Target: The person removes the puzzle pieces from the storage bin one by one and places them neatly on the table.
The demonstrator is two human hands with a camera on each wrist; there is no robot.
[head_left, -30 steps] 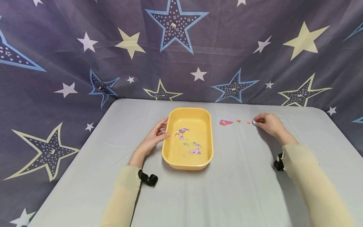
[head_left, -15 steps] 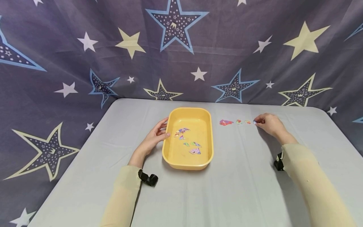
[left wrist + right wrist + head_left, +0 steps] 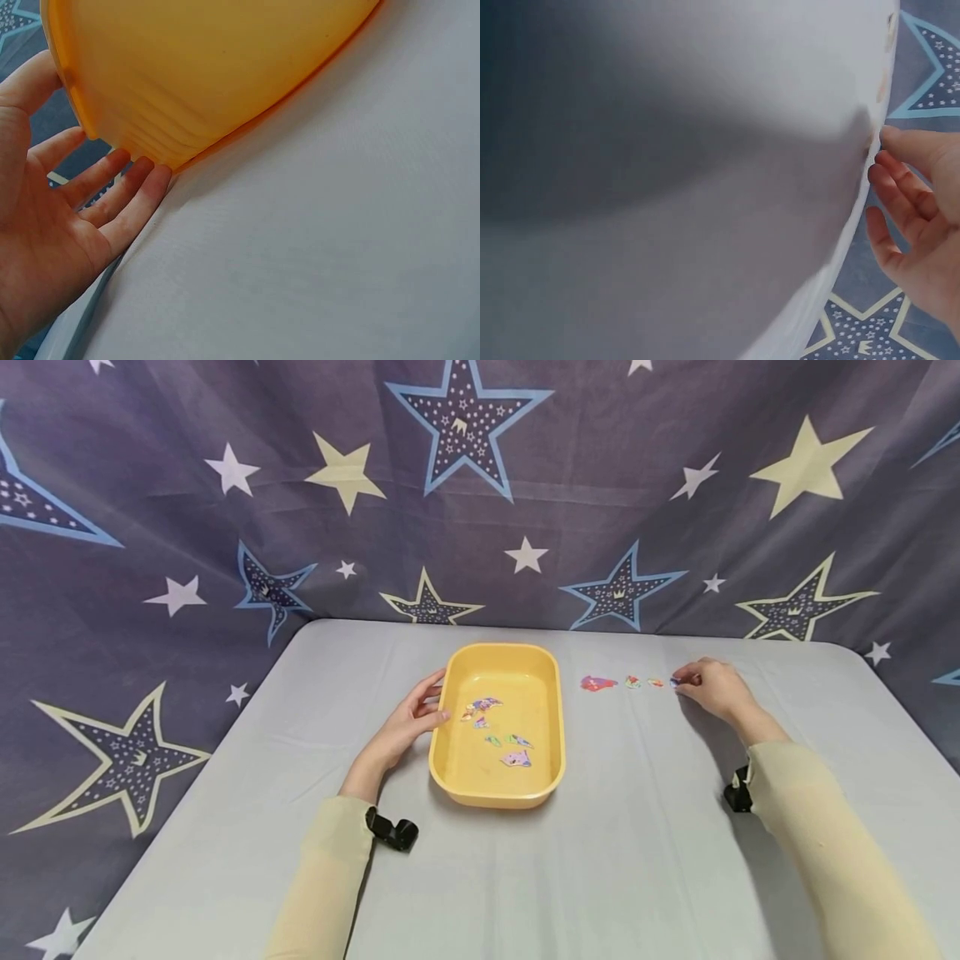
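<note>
Yellow tray [image 3: 497, 799]: left grip [image 3: 401, 732] holds it; right grip [image 3: 716, 690] pinches a piece [image 3: 673, 682] (small, bluish).

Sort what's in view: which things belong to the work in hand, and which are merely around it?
Work in hand:
Tray, held by the left hand
Pieces in the tray
Three pieces in a row on the table
Bluish piece at the right hand's fingertips

Merely around:
Starry curtain
Black wrist mounts
</note>
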